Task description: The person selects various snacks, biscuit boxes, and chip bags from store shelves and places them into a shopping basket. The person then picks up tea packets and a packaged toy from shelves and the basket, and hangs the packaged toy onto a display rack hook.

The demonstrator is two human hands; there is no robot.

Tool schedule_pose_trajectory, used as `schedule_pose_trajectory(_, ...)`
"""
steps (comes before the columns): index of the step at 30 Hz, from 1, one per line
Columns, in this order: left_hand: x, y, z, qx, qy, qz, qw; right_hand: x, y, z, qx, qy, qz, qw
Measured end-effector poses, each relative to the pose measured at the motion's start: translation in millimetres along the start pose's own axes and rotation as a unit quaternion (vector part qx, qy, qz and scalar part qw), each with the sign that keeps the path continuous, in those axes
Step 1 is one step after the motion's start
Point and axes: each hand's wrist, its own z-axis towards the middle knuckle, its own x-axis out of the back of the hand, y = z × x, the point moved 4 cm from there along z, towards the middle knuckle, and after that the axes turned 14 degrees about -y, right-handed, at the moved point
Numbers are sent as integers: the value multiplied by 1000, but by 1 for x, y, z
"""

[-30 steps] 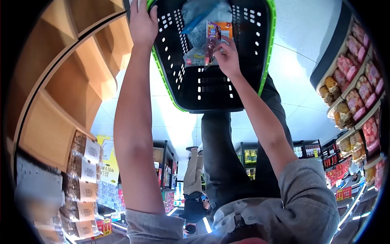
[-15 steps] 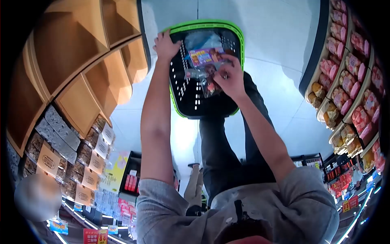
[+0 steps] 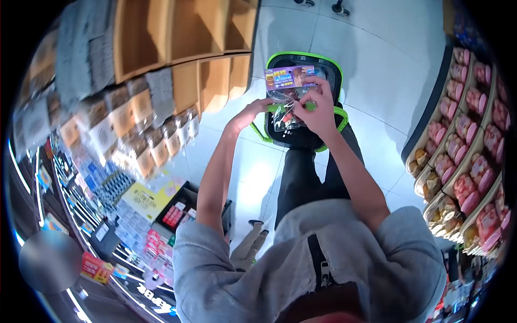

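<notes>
Below me hangs a black shopping basket (image 3: pixel 301 141) with a green rim, and a green handle (image 3: pixel 340 114) shows across it. My left hand (image 3: pixel 252 114) is at the handle's left part, its fingers closed round it. My right hand (image 3: pixel 319 110) is over the basket, thumb and fingers pinched on a clear plastic package (image 3: pixel 285 116) with a purple printed label (image 3: pixel 291 77). The package lies above the basket opening and hides most of what is inside.
Wooden shelves (image 3: pixel 199 27) stand at the upper left, with packaged goods (image 3: pixel 156 141) below them. Rows of pink packages (image 3: pixel 466 185) fill a curved shelf at the right. Another person's legs (image 3: pixel 249 245) show at the lower middle, and two feet (image 3: pixel 339 8) at the top.
My left hand has moved from the basket's rim to the green handle, which is now raised. The view has turned, and the package has come up over the basket in my right hand.
</notes>
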Motion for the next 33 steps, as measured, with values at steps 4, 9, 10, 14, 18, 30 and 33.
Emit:
schedule_pose_trajectory(4, -43, 5, -60, -20, 19, 206, 978, -24, -14, -36, 17, -87, -16, 996)
schedule_pose_trajectory(9, -64, -40, -86, -73, 201, 248, 945, -36, -64, -66, 21, -20, 42, 999)
schedule_pose_trajectory(10, -64, -49, -86, -104, 224, 268, 931, -45, -58, -70, -13, -18, 158, 987)
schedule_pose_trajectory(14, -72, -56, -102, -122, 206, 305, 922, -64, -55, -90, -160, -169, 268, 935)
schedule_pose_trajectory(18, -75, -78, -109, -154, 184, 337, 910, -70, -53, -121, -267, -170, 312, 896)
schedule_pose_trajectory(30, -106, -120, -175, -226, 241, 316, 890, -55, -180, -206, -187, -54, 391, 900)
schedule_pose_trajectory(33, -115, -125, -184, -213, 257, 342, 879, -52, -192, -215, -146, -33, 403, 903)
